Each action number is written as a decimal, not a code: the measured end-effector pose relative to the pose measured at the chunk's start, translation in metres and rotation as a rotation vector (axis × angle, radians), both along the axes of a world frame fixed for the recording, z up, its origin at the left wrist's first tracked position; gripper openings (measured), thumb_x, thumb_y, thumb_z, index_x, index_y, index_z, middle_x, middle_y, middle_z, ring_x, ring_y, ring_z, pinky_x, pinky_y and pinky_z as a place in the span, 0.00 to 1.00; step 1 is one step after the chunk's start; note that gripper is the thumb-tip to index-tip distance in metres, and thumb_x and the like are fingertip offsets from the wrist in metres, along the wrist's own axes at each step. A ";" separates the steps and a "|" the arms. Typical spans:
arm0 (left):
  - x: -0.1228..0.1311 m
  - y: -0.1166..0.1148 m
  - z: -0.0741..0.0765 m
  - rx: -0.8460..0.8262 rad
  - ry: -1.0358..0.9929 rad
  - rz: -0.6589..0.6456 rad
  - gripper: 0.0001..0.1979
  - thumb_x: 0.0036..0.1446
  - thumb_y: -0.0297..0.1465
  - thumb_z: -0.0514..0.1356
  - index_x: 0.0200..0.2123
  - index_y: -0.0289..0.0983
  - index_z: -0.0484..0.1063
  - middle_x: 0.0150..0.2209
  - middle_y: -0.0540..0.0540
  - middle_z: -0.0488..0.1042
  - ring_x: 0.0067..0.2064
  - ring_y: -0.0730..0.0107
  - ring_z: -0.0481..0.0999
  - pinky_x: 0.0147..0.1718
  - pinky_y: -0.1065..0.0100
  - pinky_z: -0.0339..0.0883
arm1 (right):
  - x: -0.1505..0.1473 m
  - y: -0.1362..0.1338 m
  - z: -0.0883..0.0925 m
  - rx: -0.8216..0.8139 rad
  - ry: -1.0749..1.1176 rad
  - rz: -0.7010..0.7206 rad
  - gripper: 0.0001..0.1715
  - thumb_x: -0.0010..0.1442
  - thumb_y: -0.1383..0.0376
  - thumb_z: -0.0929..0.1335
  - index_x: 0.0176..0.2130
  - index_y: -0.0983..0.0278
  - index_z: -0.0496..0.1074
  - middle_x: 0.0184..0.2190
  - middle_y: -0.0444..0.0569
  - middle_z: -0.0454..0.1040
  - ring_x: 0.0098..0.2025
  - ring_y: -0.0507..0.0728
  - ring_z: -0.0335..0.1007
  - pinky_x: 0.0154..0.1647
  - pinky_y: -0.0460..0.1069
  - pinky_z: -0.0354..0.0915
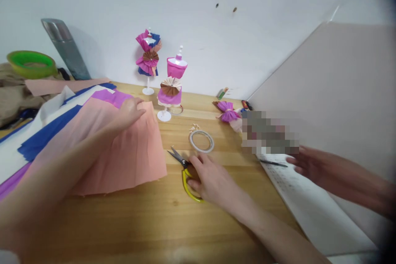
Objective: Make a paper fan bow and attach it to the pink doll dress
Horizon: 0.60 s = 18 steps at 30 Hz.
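My left hand (128, 112) rests on a peach sheet of crepe paper (133, 156), near its upper edge, with thumb and fingers apart. Beneath and beside that sheet lie blue (51, 134), white and purple sheets in a loose pile. My right hand (213, 177) is on a pair of scissors (185, 164) with yellow handles, its fingers and thumb around the handles. The scissors lie on the table, blades slightly apart and pointing up-left. Just beyond them is a roll of narrow tape (201, 141).
Two small dress forms (149, 55) in crepe-paper outfits stand near the wall. A purple paper bow (228, 111) lies right of them. Another person's hand (312, 163) reaches in at right, above a printed sheet (287, 177) with a pen. A bottle (69, 51) and green tape roll (31, 64) stand left.
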<state>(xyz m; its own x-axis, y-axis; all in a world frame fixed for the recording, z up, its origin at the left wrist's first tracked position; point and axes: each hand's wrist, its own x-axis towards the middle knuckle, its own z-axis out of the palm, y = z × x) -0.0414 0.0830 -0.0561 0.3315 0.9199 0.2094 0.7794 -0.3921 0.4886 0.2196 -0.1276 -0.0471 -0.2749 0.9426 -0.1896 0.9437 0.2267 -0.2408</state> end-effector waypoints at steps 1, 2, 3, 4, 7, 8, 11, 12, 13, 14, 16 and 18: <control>0.001 -0.003 0.001 0.049 0.008 0.030 0.20 0.54 0.34 0.54 0.49 0.31 0.66 0.48 0.35 0.70 0.53 0.48 0.67 0.49 0.55 0.61 | 0.000 -0.001 0.000 -0.002 -0.018 -0.008 0.28 0.54 0.67 0.68 0.55 0.63 0.64 0.45 0.57 0.69 0.44 0.64 0.68 0.42 0.55 0.63; 0.001 -0.007 0.002 0.099 0.015 0.058 0.23 0.54 0.34 0.55 0.53 0.31 0.65 0.52 0.33 0.68 0.57 0.47 0.64 0.53 0.53 0.60 | 0.001 -0.001 0.000 -0.006 -0.021 -0.010 0.28 0.54 0.67 0.67 0.55 0.63 0.64 0.44 0.57 0.69 0.43 0.64 0.68 0.41 0.55 0.63; 0.002 -0.011 0.004 0.144 0.023 0.066 0.24 0.55 0.34 0.55 0.54 0.31 0.64 0.54 0.33 0.66 0.59 0.46 0.61 0.55 0.52 0.58 | 0.003 -0.002 -0.001 -0.010 -0.011 -0.006 0.27 0.55 0.67 0.67 0.55 0.63 0.64 0.44 0.56 0.70 0.42 0.63 0.69 0.41 0.54 0.62; 0.003 -0.017 0.006 0.185 0.030 0.067 0.23 0.56 0.33 0.55 0.54 0.31 0.65 0.55 0.33 0.66 0.60 0.47 0.61 0.56 0.52 0.58 | 0.004 -0.002 -0.001 -0.013 0.009 0.000 0.27 0.55 0.68 0.66 0.55 0.63 0.64 0.43 0.56 0.70 0.41 0.62 0.69 0.40 0.53 0.62; 0.006 -0.037 0.008 0.295 0.046 -0.043 0.15 0.59 0.31 0.52 0.45 0.31 0.71 0.49 0.34 0.71 0.55 0.51 0.67 0.55 0.53 0.60 | 0.006 -0.003 0.000 -0.009 0.101 -0.002 0.23 0.55 0.69 0.65 0.51 0.63 0.65 0.40 0.53 0.70 0.36 0.58 0.69 0.37 0.50 0.61; 0.006 -0.045 0.007 0.331 0.049 -0.138 0.14 0.60 0.31 0.51 0.40 0.31 0.73 0.45 0.34 0.74 0.51 0.53 0.70 0.53 0.53 0.63 | 0.006 -0.003 0.001 -0.006 0.138 -0.006 0.22 0.55 0.70 0.64 0.50 0.64 0.65 0.38 0.52 0.71 0.35 0.57 0.68 0.36 0.49 0.61; 0.006 -0.077 0.002 0.337 0.060 -0.354 0.12 0.62 0.31 0.52 0.33 0.35 0.74 0.42 0.39 0.77 0.48 0.60 0.74 0.52 0.59 0.67 | 0.006 -0.002 0.005 0.006 0.262 -0.028 0.21 0.54 0.71 0.63 0.49 0.64 0.66 0.34 0.49 0.71 0.32 0.55 0.67 0.33 0.48 0.60; 0.005 -0.088 0.000 0.331 0.082 -0.482 0.11 0.62 0.30 0.52 0.35 0.35 0.75 0.43 0.39 0.78 0.51 0.60 0.73 0.53 0.59 0.66 | 0.006 -0.001 0.006 0.010 0.305 -0.038 0.21 0.54 0.71 0.63 0.48 0.63 0.66 0.33 0.48 0.71 0.31 0.54 0.67 0.33 0.48 0.60; 0.003 -0.099 -0.001 0.297 0.139 -0.599 0.11 0.62 0.30 0.53 0.38 0.35 0.75 0.46 0.39 0.77 0.54 0.59 0.72 0.54 0.58 0.66 | 0.007 0.000 0.007 0.014 0.350 -0.052 0.19 0.54 0.71 0.63 0.47 0.63 0.67 0.31 0.47 0.71 0.30 0.54 0.66 0.32 0.47 0.60; 0.002 -0.110 -0.003 0.273 0.194 -0.666 0.11 0.61 0.30 0.54 0.42 0.35 0.75 0.49 0.38 0.76 0.57 0.57 0.70 0.56 0.57 0.64 | 0.008 0.000 0.007 0.014 0.402 -0.071 0.17 0.54 0.70 0.63 0.46 0.62 0.67 0.30 0.46 0.71 0.29 0.54 0.66 0.32 0.47 0.60; 0.000 -0.128 -0.007 0.224 0.305 -0.725 0.17 0.59 0.32 0.57 0.51 0.33 0.71 0.57 0.35 0.71 0.61 0.53 0.66 0.59 0.53 0.61 | 0.011 0.002 0.005 -0.006 0.553 -0.128 0.13 0.55 0.67 0.65 0.43 0.62 0.68 0.27 0.44 0.69 0.28 0.53 0.65 0.31 0.47 0.60; 0.000 -0.141 -0.013 0.167 0.405 -0.665 0.26 0.58 0.33 0.58 0.58 0.30 0.64 0.61 0.30 0.65 0.63 0.49 0.63 0.59 0.50 0.59 | 0.012 0.004 0.001 -0.118 0.808 -0.220 0.13 0.56 0.61 0.67 0.42 0.61 0.67 0.28 0.44 0.69 0.26 0.53 0.65 0.27 0.47 0.61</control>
<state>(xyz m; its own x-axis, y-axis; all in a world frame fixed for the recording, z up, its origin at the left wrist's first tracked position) -0.0410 -0.0577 -0.0692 0.8799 0.4696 0.0725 0.4608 -0.8805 0.1109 0.2311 -0.1233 -0.0465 -0.1803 0.9769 -0.1144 0.4913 -0.0113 -0.8709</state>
